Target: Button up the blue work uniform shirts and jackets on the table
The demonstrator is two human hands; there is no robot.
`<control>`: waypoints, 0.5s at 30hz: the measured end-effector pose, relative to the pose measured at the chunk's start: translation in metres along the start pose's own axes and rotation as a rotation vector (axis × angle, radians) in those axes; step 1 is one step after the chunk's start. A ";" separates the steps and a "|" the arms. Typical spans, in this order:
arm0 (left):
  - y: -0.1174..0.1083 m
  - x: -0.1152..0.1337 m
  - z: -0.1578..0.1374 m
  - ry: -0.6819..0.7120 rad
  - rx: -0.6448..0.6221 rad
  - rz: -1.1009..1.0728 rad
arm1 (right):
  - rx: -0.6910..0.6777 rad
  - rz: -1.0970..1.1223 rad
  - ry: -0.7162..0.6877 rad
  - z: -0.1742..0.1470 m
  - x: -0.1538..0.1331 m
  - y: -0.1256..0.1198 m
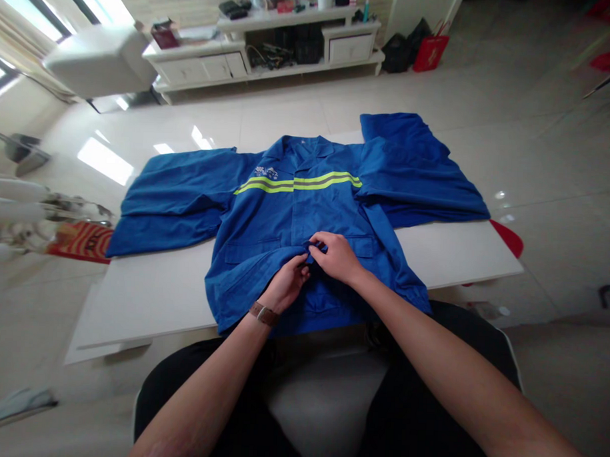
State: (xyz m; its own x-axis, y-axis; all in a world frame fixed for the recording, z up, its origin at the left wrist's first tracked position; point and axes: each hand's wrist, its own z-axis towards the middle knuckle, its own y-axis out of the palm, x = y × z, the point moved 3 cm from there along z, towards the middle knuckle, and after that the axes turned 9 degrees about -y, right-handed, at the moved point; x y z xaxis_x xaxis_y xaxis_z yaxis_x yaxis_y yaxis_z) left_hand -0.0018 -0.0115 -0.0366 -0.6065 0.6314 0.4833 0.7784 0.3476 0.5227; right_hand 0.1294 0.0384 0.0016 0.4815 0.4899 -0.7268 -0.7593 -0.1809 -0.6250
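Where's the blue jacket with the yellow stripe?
In the middle of the head view, the blue jacket lies across the white table, its lower front held by the left hand and right hand.

Pale, glossy tile floor (309,102) spreads through the room, catching bright reflections (104,160) at the left. Daylight comes through windows (22,5) in the upper left corner, with a cream curtain (11,35) beside them. Against the light, faintly patterned wall (177,1) stands a long, low white cabinet (190,70), its top crowded with small containers and its open middle bay filled with dark clutter. A boxy, pale grey piece of furniture (98,61) sits left of it; black bags (397,53) and a red bag (431,53) rest on the floor to its right. In front, a white table (459,250) extends sideways, and the upper right is dimmer.
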 end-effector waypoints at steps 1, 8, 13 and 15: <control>0.000 0.000 0.000 0.000 0.002 -0.002 | 0.000 0.002 -0.001 0.000 0.000 0.000; 0.000 -0.001 0.001 0.013 -0.009 -0.036 | 0.013 0.014 -0.018 0.000 -0.001 -0.001; 0.001 -0.002 0.001 0.029 -0.034 -0.043 | 0.015 0.004 -0.013 0.001 0.000 -0.001; 0.001 -0.003 0.001 0.030 -0.038 -0.045 | 0.018 0.008 -0.016 0.001 0.000 -0.001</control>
State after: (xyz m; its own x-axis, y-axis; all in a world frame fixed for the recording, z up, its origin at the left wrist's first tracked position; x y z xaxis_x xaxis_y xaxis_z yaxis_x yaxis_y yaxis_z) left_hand 0.0010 -0.0127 -0.0383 -0.6455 0.5944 0.4797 0.7442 0.3481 0.5701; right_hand 0.1297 0.0390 0.0024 0.4688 0.5017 -0.7270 -0.7708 -0.1695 -0.6141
